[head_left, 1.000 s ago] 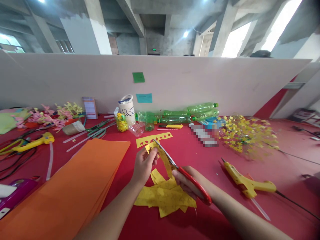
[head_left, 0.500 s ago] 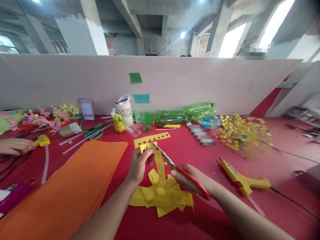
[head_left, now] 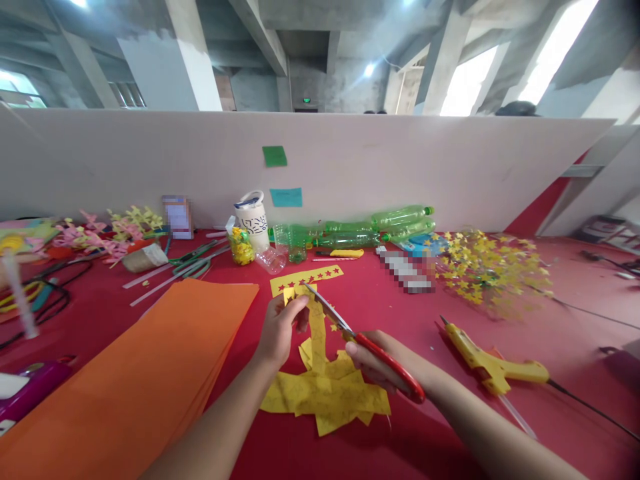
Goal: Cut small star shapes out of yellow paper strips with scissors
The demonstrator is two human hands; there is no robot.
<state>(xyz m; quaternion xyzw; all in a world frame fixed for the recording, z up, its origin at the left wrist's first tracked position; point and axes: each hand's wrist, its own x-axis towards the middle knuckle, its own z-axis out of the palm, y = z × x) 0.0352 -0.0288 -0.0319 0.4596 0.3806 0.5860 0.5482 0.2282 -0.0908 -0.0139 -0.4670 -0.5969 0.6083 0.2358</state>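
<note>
A: Where are the scissors (head_left: 363, 341) pointing?

B: Up and to the left, away from the person; the long axis slants from the right hand (head_left: 376, 360) toward the left hand (head_left: 281, 327), with the tips just beyond the left fingertips, by the top of a yellow strip (head_left: 318, 331).

A: And the strip?

B: Its long axis runs nearly straight away from the person, between the two hands; the far end is in the left hand, and the near end meets the heap of yellow pieces (head_left: 340, 402) in view; I cannot tell whether it rests on them.

A: How are the hands set?

B: Apart from each other; the left pinches the strip between thumb and fingers; the right is wrapped round the scissors' handles; I cannot tell how far the blades are parted.

A: Materials?

B: Slim grey metal blades, smooth red handles; the strip is thin, matte and faintly mottled, like the flat, overlapping pieces nearer the person than both hands; just beyond the left hand lies a yellow band (head_left: 306, 275) pierced by a row of star-shaped holes; left of the left hand, smooth orange sheets (head_left: 150, 367) are stacked; right of the right hand lies a yellow glue gun (head_left: 475, 350).
</note>
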